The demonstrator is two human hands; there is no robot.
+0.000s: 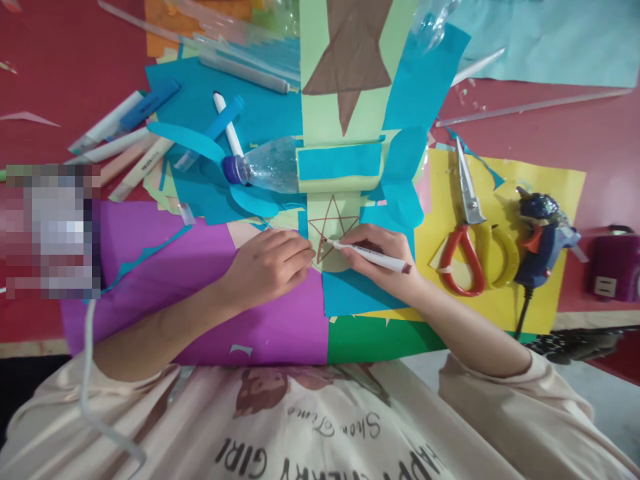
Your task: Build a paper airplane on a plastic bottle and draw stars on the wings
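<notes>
A marker (376,258) with a white body and a brown end lies in the grip of my right hand (385,257), its tip touching pale green paper (315,208). Brown lines form a star outline (333,219) there. My left hand (273,263) is closed, fingers curled and together, with the fingertips at the paper's left edge; what they grip, if anything, is hidden. Just beyond both hands lies a clear plastic bottle (274,163) with a purple cap, wrapped in green and blue paper. A filled brown star (350,60) shows on the pale green paper farther up.
Red-and-yellow-handled scissors (463,257) and a blue glue gun (540,257) rest on yellow paper (565,200) at right. Several markers (145,167) lie at left. Purple paper (280,327) spreads under my left arm. A white cable (90,373) hangs at lower left.
</notes>
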